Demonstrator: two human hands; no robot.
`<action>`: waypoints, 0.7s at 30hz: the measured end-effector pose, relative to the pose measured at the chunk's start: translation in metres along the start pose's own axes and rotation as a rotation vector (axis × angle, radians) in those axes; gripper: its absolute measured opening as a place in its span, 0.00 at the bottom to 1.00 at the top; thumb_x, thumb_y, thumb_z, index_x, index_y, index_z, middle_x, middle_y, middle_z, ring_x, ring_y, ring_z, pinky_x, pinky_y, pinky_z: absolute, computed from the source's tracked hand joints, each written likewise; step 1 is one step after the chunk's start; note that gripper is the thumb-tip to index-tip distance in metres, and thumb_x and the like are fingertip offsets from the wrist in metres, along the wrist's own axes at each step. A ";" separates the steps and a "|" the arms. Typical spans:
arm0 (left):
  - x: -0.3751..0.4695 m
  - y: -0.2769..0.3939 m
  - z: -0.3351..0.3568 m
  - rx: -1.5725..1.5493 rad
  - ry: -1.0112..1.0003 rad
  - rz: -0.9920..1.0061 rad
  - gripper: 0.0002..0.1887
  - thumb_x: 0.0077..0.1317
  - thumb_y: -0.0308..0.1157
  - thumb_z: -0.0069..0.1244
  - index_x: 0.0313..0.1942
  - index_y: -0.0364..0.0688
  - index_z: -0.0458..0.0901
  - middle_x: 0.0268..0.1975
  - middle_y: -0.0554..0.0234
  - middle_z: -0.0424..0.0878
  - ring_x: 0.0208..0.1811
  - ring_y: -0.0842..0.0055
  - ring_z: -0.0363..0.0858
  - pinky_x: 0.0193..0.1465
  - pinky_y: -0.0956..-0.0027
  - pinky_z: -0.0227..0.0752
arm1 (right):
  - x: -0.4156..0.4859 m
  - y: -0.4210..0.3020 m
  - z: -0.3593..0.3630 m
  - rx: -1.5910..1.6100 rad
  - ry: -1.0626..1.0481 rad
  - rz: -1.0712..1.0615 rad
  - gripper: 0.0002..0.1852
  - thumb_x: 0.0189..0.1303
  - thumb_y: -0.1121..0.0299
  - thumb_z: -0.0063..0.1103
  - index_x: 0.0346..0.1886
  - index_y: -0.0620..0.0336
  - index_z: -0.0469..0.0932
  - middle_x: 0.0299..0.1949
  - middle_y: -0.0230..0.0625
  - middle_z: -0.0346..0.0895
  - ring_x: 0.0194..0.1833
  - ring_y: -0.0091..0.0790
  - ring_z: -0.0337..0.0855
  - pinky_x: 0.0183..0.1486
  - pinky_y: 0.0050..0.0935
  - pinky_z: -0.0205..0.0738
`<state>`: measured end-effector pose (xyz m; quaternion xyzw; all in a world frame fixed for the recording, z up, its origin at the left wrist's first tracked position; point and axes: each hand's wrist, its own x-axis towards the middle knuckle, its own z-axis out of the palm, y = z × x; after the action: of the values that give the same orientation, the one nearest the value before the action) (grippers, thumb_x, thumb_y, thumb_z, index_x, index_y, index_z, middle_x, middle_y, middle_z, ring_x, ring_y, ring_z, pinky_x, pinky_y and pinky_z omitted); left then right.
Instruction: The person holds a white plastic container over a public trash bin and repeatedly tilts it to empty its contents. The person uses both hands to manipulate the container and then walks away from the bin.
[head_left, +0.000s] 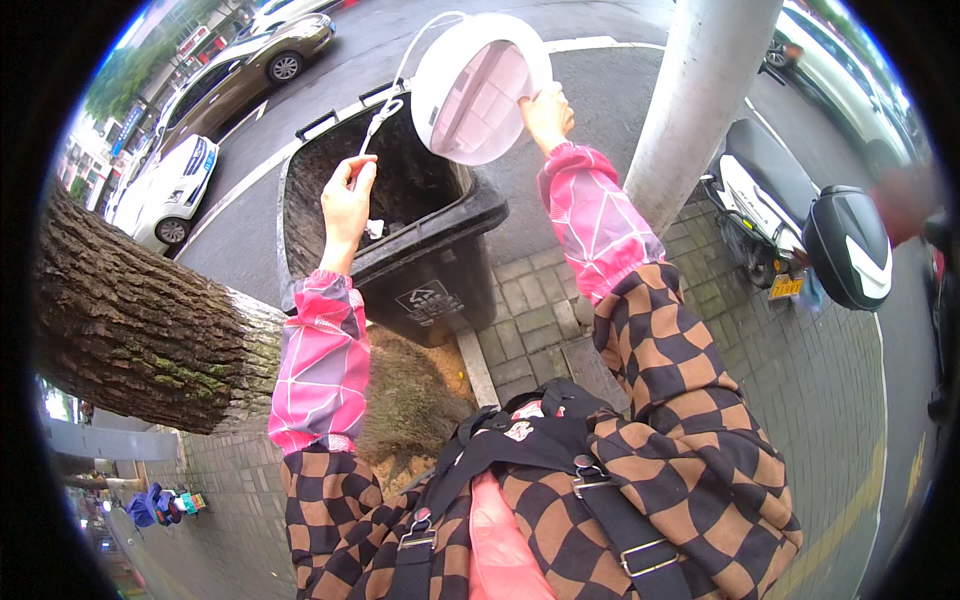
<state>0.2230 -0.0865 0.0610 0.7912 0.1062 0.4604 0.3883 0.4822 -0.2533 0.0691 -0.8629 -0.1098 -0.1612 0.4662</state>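
My right hand (547, 116) grips the rim of a round white plastic object (480, 90) with a pinkish, see-through-looking oval face, held above the right side of a black wheeled bin. From its upper left side runs a white cord (387, 109), looped in a knot. My left hand (349, 202) pinches the cord's lower end between thumb and fingers, over the near part of the bin's opening. The black bin (450, 281) stands upright with its top uncovered. Inside lies a crumpled white scrap (374, 228); its deeper contents are too dark to tell.
A thick tree trunk (135, 315) is at the left, and a pale pole (697, 97) rises right of the bin. A parked scooter (772, 187) stands on the paving at the right. Cars, among them a brown one (225, 82), are on the road beyond.
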 end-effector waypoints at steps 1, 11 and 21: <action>0.000 0.002 0.002 0.016 -0.031 -0.012 0.09 0.61 0.32 0.51 0.40 0.39 0.81 0.31 0.68 0.80 0.32 0.87 0.74 0.37 0.79 0.67 | -0.001 0.000 0.002 -0.009 -0.011 0.007 0.24 0.44 0.60 0.62 0.43 0.64 0.69 0.42 0.50 0.75 0.46 0.54 0.76 0.48 0.48 0.69; -0.001 0.012 0.001 0.154 0.049 0.106 0.12 0.58 0.29 0.53 0.43 0.39 0.79 0.37 0.67 0.77 0.23 0.88 0.67 0.26 0.82 0.63 | -0.005 0.012 0.005 0.024 -0.017 0.159 0.24 0.43 0.61 0.61 0.42 0.66 0.69 0.40 0.52 0.77 0.46 0.54 0.76 0.49 0.46 0.69; 0.000 0.006 0.004 0.192 -0.061 -0.117 0.10 0.59 0.30 0.51 0.41 0.40 0.80 0.32 0.69 0.82 0.19 0.90 0.65 0.26 0.81 0.63 | -0.005 0.013 0.010 0.054 -0.029 0.128 0.24 0.43 0.61 0.60 0.41 0.67 0.68 0.40 0.54 0.77 0.45 0.54 0.77 0.49 0.46 0.69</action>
<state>0.2249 -0.0924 0.0647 0.8308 0.1842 0.4003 0.3399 0.4833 -0.2522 0.0522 -0.8576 -0.0654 -0.1156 0.4969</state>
